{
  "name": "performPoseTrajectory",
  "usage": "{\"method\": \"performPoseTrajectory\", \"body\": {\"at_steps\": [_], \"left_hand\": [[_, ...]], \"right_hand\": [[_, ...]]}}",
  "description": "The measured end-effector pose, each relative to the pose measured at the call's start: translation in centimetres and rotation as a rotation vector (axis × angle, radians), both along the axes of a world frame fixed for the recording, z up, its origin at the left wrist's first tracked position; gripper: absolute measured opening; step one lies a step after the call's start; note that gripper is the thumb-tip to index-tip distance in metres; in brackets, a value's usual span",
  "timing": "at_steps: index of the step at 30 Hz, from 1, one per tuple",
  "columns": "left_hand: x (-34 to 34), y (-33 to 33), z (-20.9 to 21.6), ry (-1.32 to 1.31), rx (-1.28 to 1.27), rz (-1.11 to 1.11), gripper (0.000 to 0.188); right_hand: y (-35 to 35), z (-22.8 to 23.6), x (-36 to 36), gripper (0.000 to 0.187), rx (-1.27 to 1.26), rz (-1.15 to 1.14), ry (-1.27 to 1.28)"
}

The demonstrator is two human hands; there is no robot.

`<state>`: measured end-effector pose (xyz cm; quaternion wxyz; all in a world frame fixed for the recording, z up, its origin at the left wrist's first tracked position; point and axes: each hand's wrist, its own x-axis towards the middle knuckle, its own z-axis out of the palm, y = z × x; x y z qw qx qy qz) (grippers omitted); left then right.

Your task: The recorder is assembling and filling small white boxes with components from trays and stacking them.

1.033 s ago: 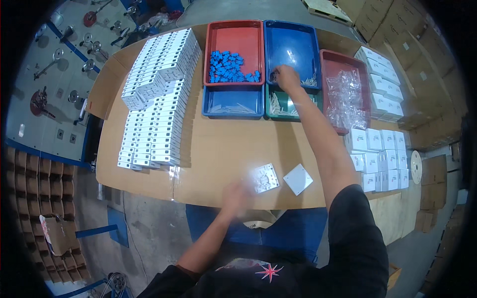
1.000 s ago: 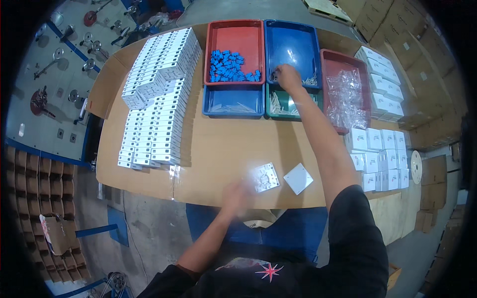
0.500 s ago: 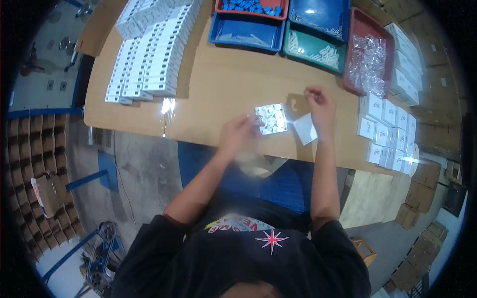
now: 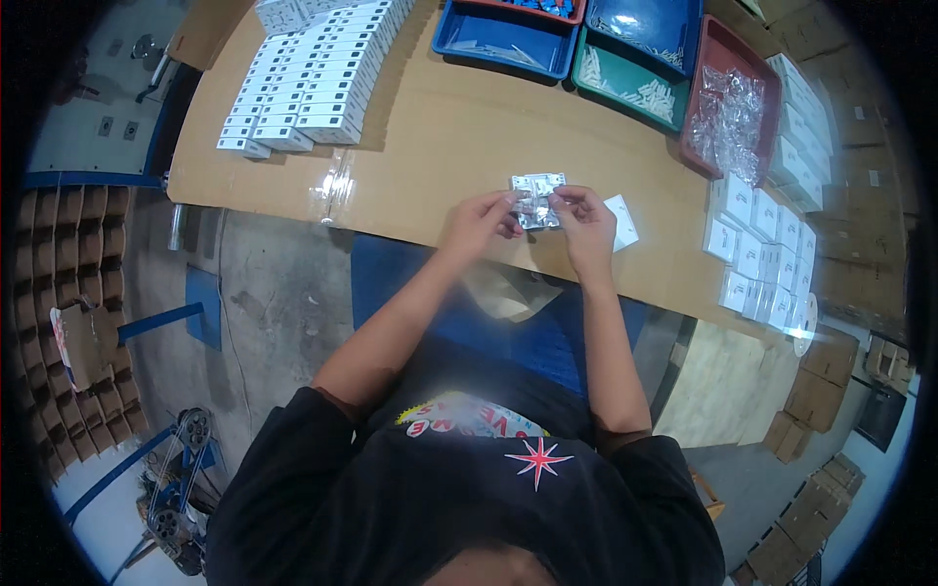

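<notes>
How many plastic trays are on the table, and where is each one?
4, at the table's far edge: a blue tray on the left, a green tray beside it, another blue tray behind the green one, a red tray rightmost. More may be cut off above.

A wooden table (image 4: 440, 146) carries rows of small white boxes (image 4: 313, 78) at eleven o'clock. At twelve sits a blue tray (image 4: 503, 39), with a green tray (image 4: 635, 83) of small white parts just beside it toward one o'clock. A red tray (image 4: 733, 103) of clear plastic bags lies at two o'clock, near more white boxes (image 4: 762, 254) at three.
</notes>
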<state>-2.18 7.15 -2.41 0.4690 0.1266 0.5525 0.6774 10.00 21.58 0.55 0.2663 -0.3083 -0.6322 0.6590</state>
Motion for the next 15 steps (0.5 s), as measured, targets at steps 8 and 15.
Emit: {"method": "performPoseTrajectory", "body": {"at_steps": [8,15], "left_hand": [[0.0,0.2,0.3,0.096,-0.002,-0.025,0.029],[0.1,0.4,-0.3,0.103,0.018,-0.025,0.021]], "right_hand": [[-1.5,0.1,-0.1,0.013,0.034,0.021,-0.045],[-1.7,0.4,-0.1,0.012,0.018,-0.014,-0.033]]}}
